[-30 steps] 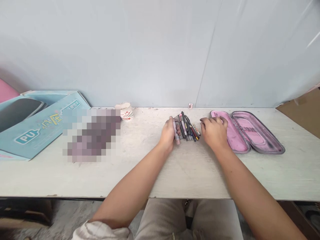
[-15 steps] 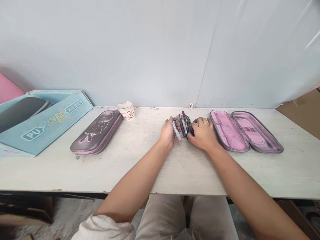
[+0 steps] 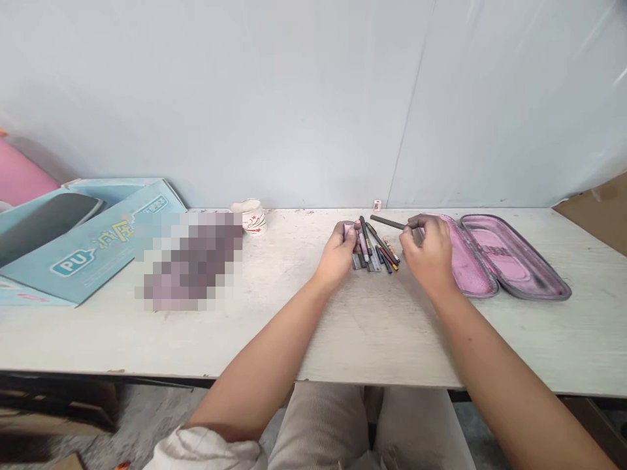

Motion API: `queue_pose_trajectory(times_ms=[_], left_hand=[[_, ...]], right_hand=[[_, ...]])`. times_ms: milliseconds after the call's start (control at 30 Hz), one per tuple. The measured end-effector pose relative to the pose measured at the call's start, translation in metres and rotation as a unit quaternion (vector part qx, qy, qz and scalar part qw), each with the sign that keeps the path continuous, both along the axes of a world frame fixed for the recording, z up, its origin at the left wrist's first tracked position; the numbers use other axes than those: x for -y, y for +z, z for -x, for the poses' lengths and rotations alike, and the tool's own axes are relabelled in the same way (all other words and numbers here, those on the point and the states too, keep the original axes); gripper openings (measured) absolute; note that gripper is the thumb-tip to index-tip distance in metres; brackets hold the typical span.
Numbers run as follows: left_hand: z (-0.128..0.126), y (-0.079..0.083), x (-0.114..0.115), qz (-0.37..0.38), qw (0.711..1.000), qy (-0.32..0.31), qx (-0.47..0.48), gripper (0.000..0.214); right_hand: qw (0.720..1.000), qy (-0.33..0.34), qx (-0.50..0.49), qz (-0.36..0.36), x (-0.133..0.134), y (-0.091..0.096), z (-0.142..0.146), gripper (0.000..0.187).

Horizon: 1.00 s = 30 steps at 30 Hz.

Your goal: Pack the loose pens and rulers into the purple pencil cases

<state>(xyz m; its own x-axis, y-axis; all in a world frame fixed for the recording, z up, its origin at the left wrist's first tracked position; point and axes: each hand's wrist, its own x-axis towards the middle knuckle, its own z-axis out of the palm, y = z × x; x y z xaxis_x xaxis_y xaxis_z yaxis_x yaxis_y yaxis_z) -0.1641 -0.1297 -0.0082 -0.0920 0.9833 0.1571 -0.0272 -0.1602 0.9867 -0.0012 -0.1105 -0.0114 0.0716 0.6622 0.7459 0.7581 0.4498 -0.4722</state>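
My left hand [image 3: 337,253] is closed around a small pale pink tube [image 3: 348,230], mostly hidden by the fingers. Between the fingertips of my right hand [image 3: 430,251] is a slim dark grey pencil [image 3: 388,222], its free end pointing left toward the back. Under and between both hands lies a loose pile of pens and pencils [image 3: 366,240], with a clear ruler-like strip [image 3: 374,265] among them. Just behind my right hand, an open pencil case [image 3: 533,277] with pink lining lies flat; the hand covers part of its left half.
A paper cup [image 3: 253,219] stands near the wall, left of centre. Beside it is a dark purple shape [image 3: 196,261], pixelated now. A blue box [image 3: 108,251] holding a dark case sits at far left. A small sharpener-like block [image 3: 377,205] rests by the wall; cardboard [image 3: 597,215] leans at right.
My right hand has lifted off the pile to the right, now with a dark grey pencil. The pens lie more spread out. The left hand's tube has turned upward.
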Motion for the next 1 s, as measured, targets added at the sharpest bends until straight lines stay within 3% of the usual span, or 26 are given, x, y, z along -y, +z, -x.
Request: queue_pose_trajectory(times_ms=[133,267,400,533,667,733,800,900,1000], left_hand=[[0.006,-0.002,0.001,-0.051,0.973,0.032,-0.222,0.020],[0.011,-0.001,0.000,-0.060,0.948,0.052,-0.309,0.026],[0.017,0.001,-0.002,-0.096,0.921,0.060,-0.373,0.028],[0.018,0.000,-0.001,-0.143,0.865,0.043,-0.479,0.031],[0.008,-0.004,0.006,-0.186,0.825,-0.022,-0.534,0.031],[0.003,-0.005,0.010,-0.185,0.833,-0.047,-0.519,0.032],[-0.002,-0.004,0.014,-0.171,0.865,-0.048,-0.470,0.035],[-0.006,0.002,0.018,-0.151,0.920,-0.023,-0.362,0.035],[-0.007,0.007,0.019,-0.116,0.948,0.015,-0.296,0.023]], right_hand=[[0.993,0.083,-0.066,-0.050,0.010,0.006,0.003,0.009],[0.988,0.143,-0.008,-0.058,0.014,0.008,0.007,0.007],[0.986,0.153,0.002,-0.063,0.012,0.010,0.002,0.007],[0.989,0.131,-0.028,-0.053,0.011,0.009,0.000,0.004],[0.989,0.135,0.056,-0.011,0.009,0.003,0.005,0.023],[0.981,0.142,0.128,0.025,0.007,0.000,0.006,0.032],[0.981,0.119,0.144,0.049,0.004,0.000,0.002,0.040],[0.993,0.033,0.095,0.054,-0.003,0.003,-0.011,0.045],[0.993,-0.058,0.086,0.048,-0.009,0.002,-0.022,0.036]])
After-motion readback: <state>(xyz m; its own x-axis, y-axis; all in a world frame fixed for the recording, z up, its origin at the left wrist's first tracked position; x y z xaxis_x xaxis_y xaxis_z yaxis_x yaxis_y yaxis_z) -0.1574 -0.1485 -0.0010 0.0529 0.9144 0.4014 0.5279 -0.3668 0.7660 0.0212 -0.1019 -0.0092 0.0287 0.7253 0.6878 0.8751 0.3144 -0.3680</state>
